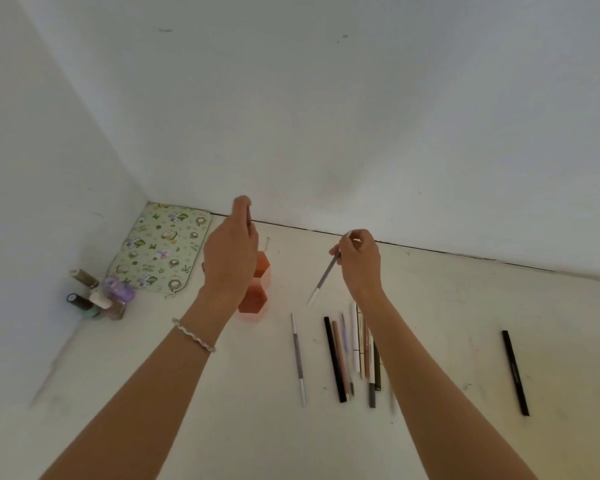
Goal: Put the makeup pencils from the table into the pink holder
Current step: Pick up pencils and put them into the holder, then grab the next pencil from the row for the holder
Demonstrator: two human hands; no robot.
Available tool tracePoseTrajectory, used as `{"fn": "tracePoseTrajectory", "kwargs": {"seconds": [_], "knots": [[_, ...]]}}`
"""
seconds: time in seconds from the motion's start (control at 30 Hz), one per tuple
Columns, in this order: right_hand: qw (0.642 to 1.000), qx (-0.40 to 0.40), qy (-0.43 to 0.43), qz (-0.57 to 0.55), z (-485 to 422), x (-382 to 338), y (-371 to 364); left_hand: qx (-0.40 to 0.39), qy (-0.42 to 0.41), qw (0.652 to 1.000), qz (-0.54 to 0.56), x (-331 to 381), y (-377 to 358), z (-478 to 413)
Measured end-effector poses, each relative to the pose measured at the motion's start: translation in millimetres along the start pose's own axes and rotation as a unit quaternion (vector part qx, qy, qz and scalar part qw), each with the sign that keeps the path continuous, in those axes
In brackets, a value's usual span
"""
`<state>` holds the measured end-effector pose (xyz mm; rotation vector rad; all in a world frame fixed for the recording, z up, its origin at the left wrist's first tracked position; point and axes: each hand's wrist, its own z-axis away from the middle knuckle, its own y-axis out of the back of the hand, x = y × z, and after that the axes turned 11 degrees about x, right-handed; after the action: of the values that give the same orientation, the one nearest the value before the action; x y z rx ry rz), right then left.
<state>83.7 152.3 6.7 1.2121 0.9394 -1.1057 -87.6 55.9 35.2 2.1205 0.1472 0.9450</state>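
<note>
Both hands were up over the table, each pinching a pencil. Left hand hung directly above the pink holder, its fingertips closed on a dark pencil held nearly upright, which looked like the right attitude for dropping it straight down into one of the holder's openings. How much of that pencil lay behind the palm could not be told. Right hand held a grey pencil between thumb and fingertips near its upper end, the pale tip slanting down and to the left, clear of the table and well apart from the holder; it seemed to be waiting its turn.

Most of the work was still ahead. A bunch of pencils lay side by side on the table under the right forearm, a grey and silver one rested alone just left of them, and a black pencil lay well off to the right.

Against the left wall stood a cluster of small bottles, with a patterned mat behind them. Neither was near the holder's mouth. Only the left hand itself covered much of the holder, so its contents could not be seen.
</note>
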Motion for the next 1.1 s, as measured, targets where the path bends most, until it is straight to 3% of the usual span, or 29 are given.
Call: {"fn": "tracePoseTrajectory", "kwargs": {"seconds": [0.1, 0.17, 0.23, 0.33, 0.4, 0.47, 0.6, 0.8, 0.93, 1.0, 1.1], "knots": [[0.997, 0.011, 0.028, -0.076, 12.8, -10.1, -10.7, -0.106, -0.078, 0.971, -0.200, -1.3, -6.2, -5.0], [0.994, 0.002, 0.052, -0.098, 20.7, -15.9, -19.5, -0.122, -0.095, 0.955, -0.253, -2.0, -6.1, -12.6], [0.991, -0.012, 0.080, -0.106, 26.7, -21.0, -30.8, -0.100, -0.088, 0.964, -0.231, 1.5, 2.3, -23.9], [0.990, -0.037, 0.103, -0.085, 34.4, -25.0, -50.2, 0.009, -0.082, 0.986, -0.145, 12.0, 23.7, -35.4], [0.991, -0.058, 0.111, -0.043, 40.2, -24.0, -61.7, 0.018, -0.079, 0.991, -0.105, 19.5, 35.8, -32.3], [0.989, -0.049, 0.141, -0.019, 46.2, -21.1, -67.3, -0.012, -0.051, 0.996, -0.069, 24.0, 42.2, -21.3], [0.975, 0.006, 0.206, -0.077, 53.7, -18.9, -68.3, -0.063, 0.037, 0.997, -0.041, 18.3, 41.2, 9.5], [0.979, -0.136, 0.120, 0.093, 45.4, -4.4, -63.9, -0.255, 0.057, 0.962, -0.083, 5.6, 2.0, 69.0], [0.987, -0.069, 0.118, 0.084, 33.1, -5.1, -33.4, -0.355, 0.051, 0.920, -0.156, 6.7, -36.5, 115.9], [0.989, -0.039, 0.109, 0.094, 25.6, -2.9, -15.1, -0.360, 0.052, 0.916, -0.172, 11.9, -51.8, 131.1], [0.980, -0.056, 0.085, 0.174, 17.4, 8.5, 11.8, -0.368, 0.063, 0.911, -0.175, 18.5, -69.5, 144.6]]}}
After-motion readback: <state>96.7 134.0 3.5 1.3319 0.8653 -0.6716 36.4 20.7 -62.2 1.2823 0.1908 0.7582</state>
